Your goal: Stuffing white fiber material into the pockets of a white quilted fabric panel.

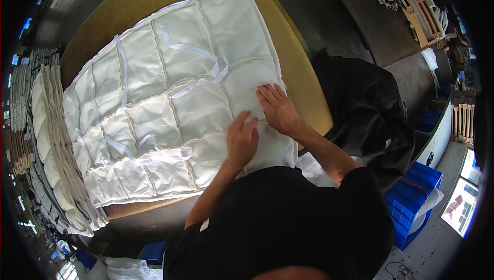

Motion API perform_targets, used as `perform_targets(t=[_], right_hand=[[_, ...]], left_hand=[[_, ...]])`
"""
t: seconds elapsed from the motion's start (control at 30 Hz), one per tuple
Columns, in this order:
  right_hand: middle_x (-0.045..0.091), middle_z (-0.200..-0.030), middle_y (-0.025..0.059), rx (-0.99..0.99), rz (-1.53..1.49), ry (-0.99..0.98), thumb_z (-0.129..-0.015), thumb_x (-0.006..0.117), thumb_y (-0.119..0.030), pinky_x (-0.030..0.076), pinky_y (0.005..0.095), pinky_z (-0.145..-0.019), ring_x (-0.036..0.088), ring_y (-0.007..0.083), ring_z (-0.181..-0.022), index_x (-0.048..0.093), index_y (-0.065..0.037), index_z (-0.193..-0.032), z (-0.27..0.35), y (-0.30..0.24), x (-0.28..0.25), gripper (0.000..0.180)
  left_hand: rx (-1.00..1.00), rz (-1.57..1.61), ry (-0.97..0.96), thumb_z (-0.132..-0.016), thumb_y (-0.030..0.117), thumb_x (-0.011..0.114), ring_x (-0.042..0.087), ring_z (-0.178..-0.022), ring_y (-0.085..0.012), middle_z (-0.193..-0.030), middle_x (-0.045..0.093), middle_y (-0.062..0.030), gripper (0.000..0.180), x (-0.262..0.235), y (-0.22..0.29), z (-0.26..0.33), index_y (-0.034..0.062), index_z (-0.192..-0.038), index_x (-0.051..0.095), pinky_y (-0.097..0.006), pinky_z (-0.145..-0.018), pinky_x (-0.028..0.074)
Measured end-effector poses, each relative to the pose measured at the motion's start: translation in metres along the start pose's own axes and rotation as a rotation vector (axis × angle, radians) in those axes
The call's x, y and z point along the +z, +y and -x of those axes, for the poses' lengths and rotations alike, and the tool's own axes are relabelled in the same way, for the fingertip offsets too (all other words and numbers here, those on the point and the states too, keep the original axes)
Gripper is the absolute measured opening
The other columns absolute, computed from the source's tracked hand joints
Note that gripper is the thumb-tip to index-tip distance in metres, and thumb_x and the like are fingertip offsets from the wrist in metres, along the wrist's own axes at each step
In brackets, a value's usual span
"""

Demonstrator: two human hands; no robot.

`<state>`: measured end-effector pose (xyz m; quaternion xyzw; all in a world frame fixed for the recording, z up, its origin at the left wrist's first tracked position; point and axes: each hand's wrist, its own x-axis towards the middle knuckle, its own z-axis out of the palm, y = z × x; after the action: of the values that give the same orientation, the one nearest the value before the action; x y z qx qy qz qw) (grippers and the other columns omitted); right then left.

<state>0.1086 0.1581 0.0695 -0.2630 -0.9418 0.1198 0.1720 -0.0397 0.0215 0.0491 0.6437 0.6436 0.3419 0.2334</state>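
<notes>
A large white quilted fabric piece [200, 110] lies spread in front of me, its seams dividing it into rectangular cells. Several loose white ribbons [190, 48] trail across its top. My right hand [278, 109] rests flat near its right edge, fingers stretched out and nothing in them. Closer to me and a little to the left, my left hand [242, 138] is over the same fabric with loosely bent fingers apart. Those fingers are slightly blurred, so I cannot tell whether they touch the cloth.
Under the fabric is a yellowish board [306, 74] on a dark table [329, 17]. A stack of quilted pieces [54, 146] stands at the left. Black material [360, 105] is heaped at the right, with a blue crate [414, 197] below it on the floor.
</notes>
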Motion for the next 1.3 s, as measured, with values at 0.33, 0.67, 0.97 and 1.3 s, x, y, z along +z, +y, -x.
perform_targets(t=[0.33,0.67,0.97,1.3], right_hand=[[0.063,-0.117,0.0142,0.162,0.134,-0.046,-0.091,0.052,-0.017,0.021,0.0740,-0.111,0.060,0.0297,-0.113,0.064,-0.001,-0.119,-0.035,0.017,0.031,0.034],[0.067,-0.098,0.0209,0.539,0.139,0.006,-0.091,0.053,-0.023,0.012,0.0830,-0.106,0.067,0.0361,-0.094,0.071,0.001,-0.094,-0.024,0.000,0.059,0.030],[0.066,-0.102,0.0228,0.056,0.223,0.143,-0.085,0.057,-0.014,0.039,0.0494,-0.109,0.063,0.0385,-0.102,0.065,0.007,-0.107,-0.033,-0.017,0.032,0.032],[0.070,-0.102,0.0167,0.123,-0.011,-0.127,-0.085,0.060,-0.014,0.053,0.0439,-0.079,0.068,0.0295,-0.096,0.070,0.000,-0.100,-0.049,0.004,0.044,0.022]], left_hand=[[0.144,-0.464,0.176,-0.078,0.004,0.070,0.038,-0.139,-0.0419,-0.148,0.042,-0.0197,0.066,-0.001,-0.051,-0.154,0.0057,-0.140,0.048,-0.053,-0.113,0.031],[-0.049,-0.381,0.414,-0.072,0.001,0.067,0.052,-0.120,-0.0312,-0.128,0.058,-0.0059,0.053,0.021,-0.081,-0.131,0.0135,-0.123,0.061,-0.047,-0.102,0.036],[-0.022,-0.391,0.396,-0.076,0.014,0.070,0.044,-0.133,-0.0342,-0.139,0.053,-0.0095,0.055,0.010,-0.069,-0.124,0.0101,-0.129,0.060,-0.053,-0.109,0.029],[-0.134,-0.397,0.192,-0.085,0.031,0.074,0.035,-0.142,-0.0413,-0.146,0.050,-0.0150,0.054,-0.038,-0.049,-0.078,0.0056,-0.131,0.060,-0.058,-0.113,0.026]])
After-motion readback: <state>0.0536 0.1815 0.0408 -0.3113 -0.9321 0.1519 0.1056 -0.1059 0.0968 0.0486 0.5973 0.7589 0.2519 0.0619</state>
